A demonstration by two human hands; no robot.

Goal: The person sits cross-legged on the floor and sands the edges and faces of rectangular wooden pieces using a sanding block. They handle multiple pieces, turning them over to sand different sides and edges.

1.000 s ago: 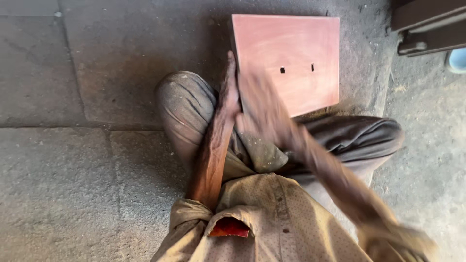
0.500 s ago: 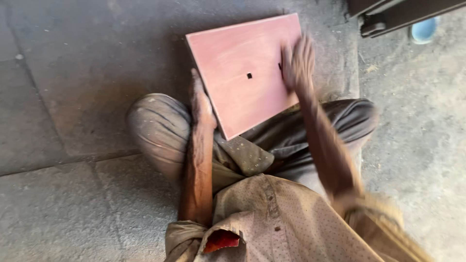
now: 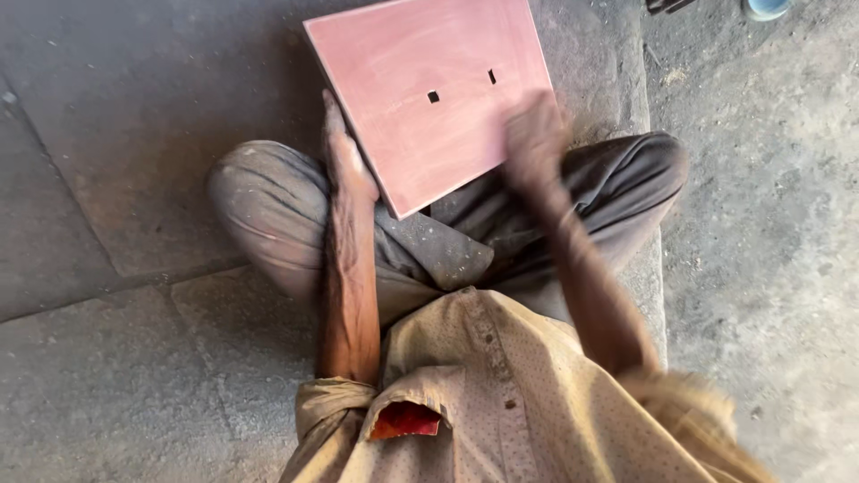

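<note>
Your left hand [image 3: 347, 165] lies along the left edge of the pink board [image 3: 429, 94], fingers stretched up the side and closed against it, so it grips that edge; your right hand [image 3: 534, 143] sits on the board's lower right part, near its bottom edge, but it is smeared by motion blur, and you cannot tell from the head view whether its fingers are curled or flat; it does appear to touch the pink face.

The board is a flat, roughly square panel, turned at an angle so that one corner points down toward your lap; its lower corner rests between your knees, over your crossed legs [image 3: 447, 241], and its upper part reaches to the top of the frame; two small dark square holes [image 3: 433, 97] sit near its middle, side by side and a little apart.

You sit cross-legged on a stone floor [image 3: 116, 224] of large grey slabs with a seam running beside your left knee; your trousers are grey and dusty; your shirt [image 3: 501, 402] is a pale tan with fine dots, buttoned down the front, and a red lining [image 3: 404, 419] shows at the chest pocket; to your right the ground [image 3: 769, 233] is rougher and lit by sun; a pale blue object [image 3: 768, 7] shows at the top right edge, too cropped to tell what it is.
</note>
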